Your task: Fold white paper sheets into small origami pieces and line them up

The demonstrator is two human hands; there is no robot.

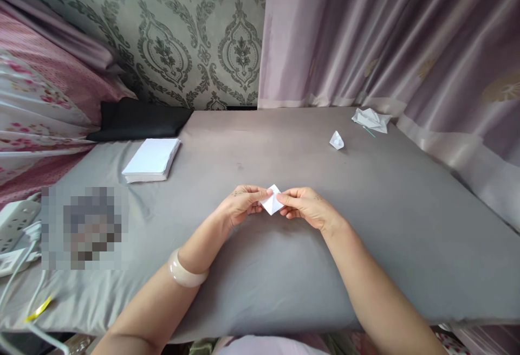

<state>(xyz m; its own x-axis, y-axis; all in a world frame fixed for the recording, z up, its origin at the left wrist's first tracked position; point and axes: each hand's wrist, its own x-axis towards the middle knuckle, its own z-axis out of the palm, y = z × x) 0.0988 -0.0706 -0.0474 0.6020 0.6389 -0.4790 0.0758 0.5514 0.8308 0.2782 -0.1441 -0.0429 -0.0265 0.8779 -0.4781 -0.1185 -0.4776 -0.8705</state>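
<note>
A small white folded paper [273,206], diamond-shaped with a crease down its middle, is held above the grey-covered table [260,149]. My left hand [244,203] pinches its left corner, thumb on top and fingers curled beneath. On the opposite corner, my right hand [304,206] grips in the same way, its thumb lying on the paper's face. The fingertips under the paper are partly hidden. A pale bangle [186,271] circles my left forearm.
A stack of white paper [151,159] lies at the left, before a black folded item [140,119]. Farther right are a folded paper piece [337,140] and crumpled white paper [371,120] near the curtain [385,35]. Power strips [18,222] with cables sit at the left edge, beside a blurred-out patch.
</note>
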